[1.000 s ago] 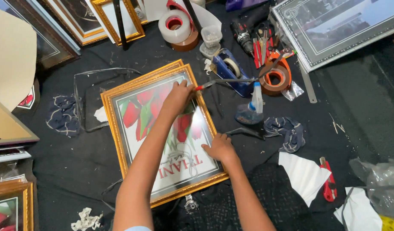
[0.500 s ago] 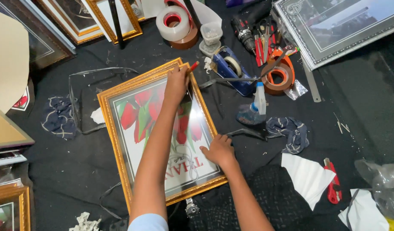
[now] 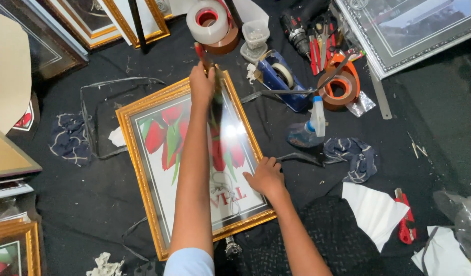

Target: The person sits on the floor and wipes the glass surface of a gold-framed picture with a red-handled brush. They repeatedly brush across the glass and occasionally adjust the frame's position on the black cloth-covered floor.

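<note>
A gold picture frame [image 3: 138,168] with a red tulip print under glass lies on black cloth. My left hand [image 3: 202,85] is at the frame's far right corner, closed around a red-handled tool [image 3: 199,51] that pokes out past the frame. My right hand [image 3: 266,177] sits on the frame's right rail lower down, thumb outside the rail and bent fingers on the glass, holding it. Glare on the glass hides part of the print.
Past the frame lie a clear tape roll [image 3: 209,21], a blue tape dispenser [image 3: 280,79], an orange tape roll [image 3: 341,88], a drill and red pliers [image 3: 314,47]. A spray bottle [image 3: 311,128], rags, white paper [image 3: 373,210] and a red cutter [image 3: 405,220] lie right. Other frames ring the edges.
My left hand has slid with the red-handled tool along the right rail from mid-frame to the far corner. My right hand has stayed on the rail.
</note>
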